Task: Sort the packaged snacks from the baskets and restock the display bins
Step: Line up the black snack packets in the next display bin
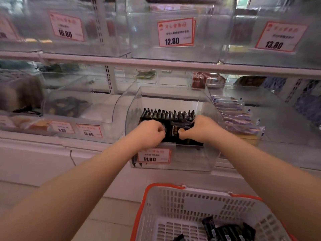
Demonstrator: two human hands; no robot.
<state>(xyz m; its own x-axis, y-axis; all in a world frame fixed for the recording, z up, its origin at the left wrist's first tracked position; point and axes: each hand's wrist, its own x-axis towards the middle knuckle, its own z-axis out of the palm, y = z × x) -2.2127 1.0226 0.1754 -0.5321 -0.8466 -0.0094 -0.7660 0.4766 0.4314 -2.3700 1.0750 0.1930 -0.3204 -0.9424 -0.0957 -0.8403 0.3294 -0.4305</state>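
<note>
A clear display bin (211,159) with an 11.80 price tag sits on the lower shelf, holding a row of black snack packets (166,114) standing on edge. My left hand (150,131) and my right hand (203,127) are both inside the bin's front. Each grips the black packets (173,132) bunched between them, fingers curled. Below, a white basket (191,204) with an orange rim holds a few more black packets (227,231).
A neighbouring bin to the right holds purple packets (238,117). Bins to the left hold dark and brown snacks (66,106). An upper shelf (156,64) carries clear bins with price tags 16.80, 12.80 and 13.80. Red packets (205,79) lie at the back.
</note>
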